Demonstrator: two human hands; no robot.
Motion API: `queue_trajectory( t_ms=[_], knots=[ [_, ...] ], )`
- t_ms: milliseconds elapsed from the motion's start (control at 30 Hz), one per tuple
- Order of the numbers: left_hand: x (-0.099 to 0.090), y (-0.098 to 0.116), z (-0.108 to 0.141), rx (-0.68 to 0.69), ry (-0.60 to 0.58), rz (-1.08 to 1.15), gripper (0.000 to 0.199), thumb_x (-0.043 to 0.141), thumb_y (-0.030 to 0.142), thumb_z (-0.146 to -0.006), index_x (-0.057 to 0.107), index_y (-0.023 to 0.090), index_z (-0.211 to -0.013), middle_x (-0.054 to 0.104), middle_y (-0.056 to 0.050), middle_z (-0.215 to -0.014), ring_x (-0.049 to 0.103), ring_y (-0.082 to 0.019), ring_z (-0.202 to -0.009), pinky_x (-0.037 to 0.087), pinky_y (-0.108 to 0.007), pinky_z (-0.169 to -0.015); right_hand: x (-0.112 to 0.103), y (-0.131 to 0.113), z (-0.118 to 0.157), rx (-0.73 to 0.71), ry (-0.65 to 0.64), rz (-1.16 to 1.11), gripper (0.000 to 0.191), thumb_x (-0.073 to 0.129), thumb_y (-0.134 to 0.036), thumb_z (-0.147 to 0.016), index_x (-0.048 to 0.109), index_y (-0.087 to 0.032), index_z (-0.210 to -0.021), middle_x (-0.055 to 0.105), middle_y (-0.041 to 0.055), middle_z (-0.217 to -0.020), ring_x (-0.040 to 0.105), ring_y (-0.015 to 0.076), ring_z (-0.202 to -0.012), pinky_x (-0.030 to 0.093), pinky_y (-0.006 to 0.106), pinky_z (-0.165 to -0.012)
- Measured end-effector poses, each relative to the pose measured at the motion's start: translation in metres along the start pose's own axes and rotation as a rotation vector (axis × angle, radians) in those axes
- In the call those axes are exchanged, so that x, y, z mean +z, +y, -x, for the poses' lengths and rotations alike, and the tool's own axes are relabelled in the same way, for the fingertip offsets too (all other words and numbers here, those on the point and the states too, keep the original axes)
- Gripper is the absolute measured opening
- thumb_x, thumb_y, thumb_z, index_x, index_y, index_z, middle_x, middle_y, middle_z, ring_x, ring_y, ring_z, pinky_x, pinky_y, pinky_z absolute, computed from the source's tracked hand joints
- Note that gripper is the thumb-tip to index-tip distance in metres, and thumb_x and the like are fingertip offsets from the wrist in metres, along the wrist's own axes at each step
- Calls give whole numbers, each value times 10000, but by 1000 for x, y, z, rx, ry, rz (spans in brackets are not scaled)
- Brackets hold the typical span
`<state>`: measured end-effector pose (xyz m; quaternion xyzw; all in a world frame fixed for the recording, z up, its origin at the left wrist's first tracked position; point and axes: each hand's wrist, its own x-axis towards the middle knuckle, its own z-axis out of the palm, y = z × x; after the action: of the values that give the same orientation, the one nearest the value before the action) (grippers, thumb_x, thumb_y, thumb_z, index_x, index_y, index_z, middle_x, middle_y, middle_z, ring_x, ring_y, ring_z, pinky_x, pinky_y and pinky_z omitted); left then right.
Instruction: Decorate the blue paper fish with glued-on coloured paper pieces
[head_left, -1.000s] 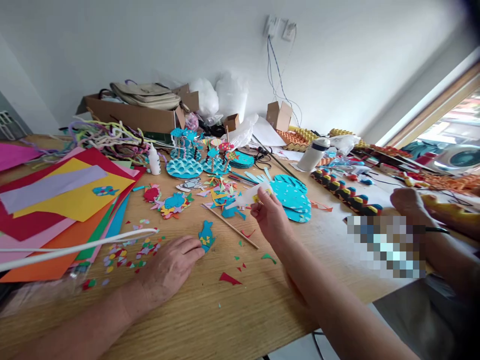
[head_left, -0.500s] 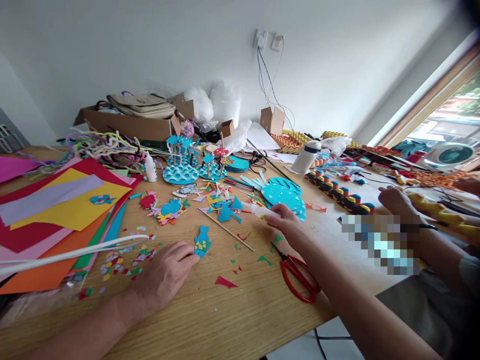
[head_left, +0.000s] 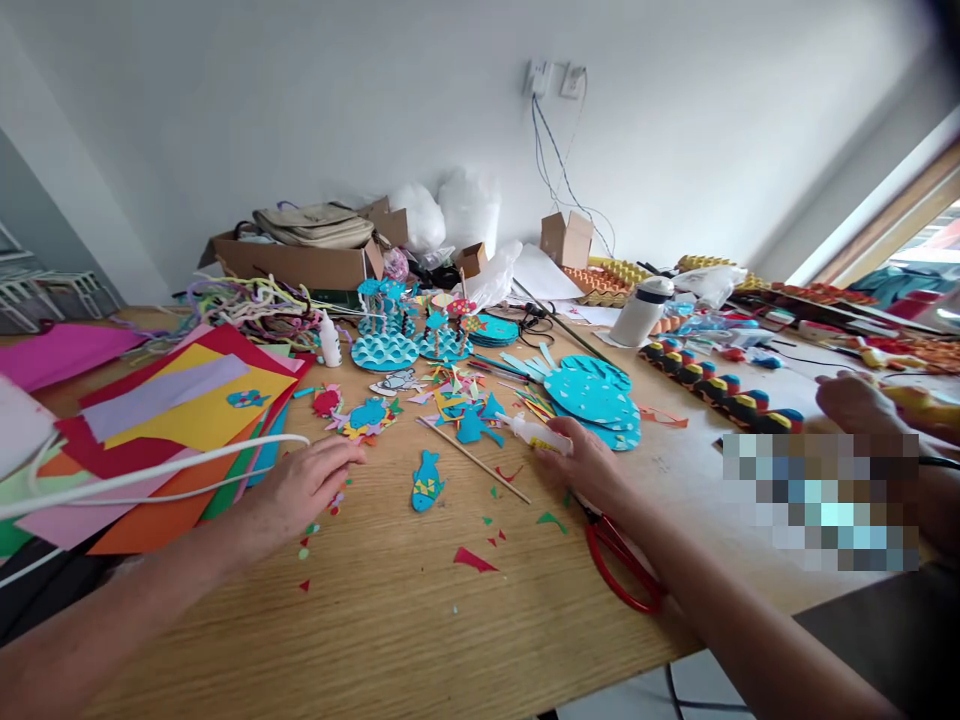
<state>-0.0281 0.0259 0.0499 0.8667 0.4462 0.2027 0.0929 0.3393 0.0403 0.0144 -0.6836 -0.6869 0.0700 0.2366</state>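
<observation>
Presently in your right hand (head_left: 592,462): one small white plastic bottle with a yellow label (head_left: 534,432), fingers closed around its near end; probably light, squeezable, best gripped mid-body. Your left hand (head_left: 311,482): fingers loosely extended, nothing visibly held. Between them, flat on the brown wooden table (head_left: 337,640): one blue paper fish with yellow trim (head_left: 427,484) (likely thin, easily creased), best lifted by its edges.

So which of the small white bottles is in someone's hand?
The yellow-labelled bottle, held in the right hand; the other bottle stands upright on the table beside the heaped pipe cleaners.
</observation>
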Motion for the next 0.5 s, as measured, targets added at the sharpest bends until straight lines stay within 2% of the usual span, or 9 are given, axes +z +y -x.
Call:
queue_trajectory(
  t_ms=[133, 233, 367, 500],
  knots=[
    [-6, -13, 11, -106, -92, 24, 295, 336, 291, -797, 571, 204, -952, 657, -53, -939, 601, -187, -858, 465, -280, -751, -19, -19, 9, -146, 178, 80, 304, 510, -385, -762, 525, -189, -994, 573, 99, -1035, 503, 272, -973, 400, 400, -794],
    [-12, -19, 18, -199, -145, 76, 324, 344, 319, -797, 556, 190, -1006, 652, -59, -964, 597, -190, -880, 462, -273, -746, -30, -43, 20, -351, 189, 92, 195, 491, -304, -795, 536, -186, -943, 582, 90, -1003, 506, 243, -967, 407, 371, -801],
    [-20, -25, 26, -274, -211, 135, 315, 366, 330, -803, 543, 196, -1026, 644, -39, -956, 599, -169, -835, 463, -236, -686, -33, -84, 37, -603, 38, 41, 104, 467, -240, -824, 547, -192, -873, 591, 74, -966, 525, 195, -918, 416, 333, -788],
    [-24, -29, 36, -228, -307, 36, 208, 393, 255, -779, 589, 197, -817, 633, -3, -781, 584, -146, -695, 438, -219, -617, -30, -120, 52, -648, -228, 41, 82, 480, -153, -805, 555, -179, -824, 599, 57, -877, 529, 173, -823, 417, 309, -726]
  ],
)
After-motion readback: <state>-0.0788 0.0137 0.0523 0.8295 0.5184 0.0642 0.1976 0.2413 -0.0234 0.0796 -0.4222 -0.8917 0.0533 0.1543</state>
